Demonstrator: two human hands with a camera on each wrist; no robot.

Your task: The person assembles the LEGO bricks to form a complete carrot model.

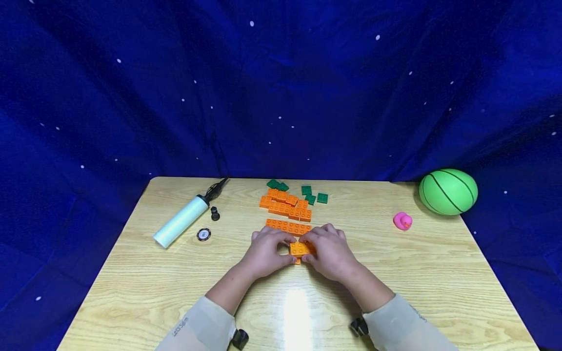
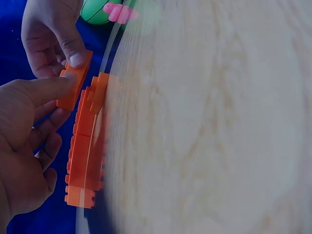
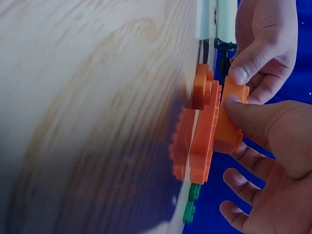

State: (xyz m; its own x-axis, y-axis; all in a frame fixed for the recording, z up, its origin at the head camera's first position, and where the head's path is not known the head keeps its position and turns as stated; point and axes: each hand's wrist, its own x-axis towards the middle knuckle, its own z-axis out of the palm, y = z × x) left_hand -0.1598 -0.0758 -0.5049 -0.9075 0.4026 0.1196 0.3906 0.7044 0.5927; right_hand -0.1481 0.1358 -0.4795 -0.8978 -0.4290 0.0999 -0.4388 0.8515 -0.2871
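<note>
At the middle of the table, my left hand [image 1: 265, 252] and right hand [image 1: 330, 252] pinch one orange building brick [image 1: 300, 248] between thumbs and fingers. In the left wrist view both thumbs press on the side of that brick [image 2: 80, 90], which is tilted and held above other orange bricks [image 2: 80, 156]. The right wrist view shows it raised too, with a smaller orange brick [image 3: 201, 87] lying nearby. Just beyond the hands lies a long orange brick [image 1: 288, 226]. Part of another orange brick [image 1: 298, 262] peeks out below the held one.
Behind lie several orange bricks [image 1: 285, 208] and green bricks [image 1: 306, 190]. To the left are a hand pump [image 1: 184, 219], a black pawn-like piece [image 1: 215, 214] and a poker chip [image 1: 204, 234]. A pink rubber duck [image 1: 402, 221] and a green ball [image 1: 448, 192] sit at the right.
</note>
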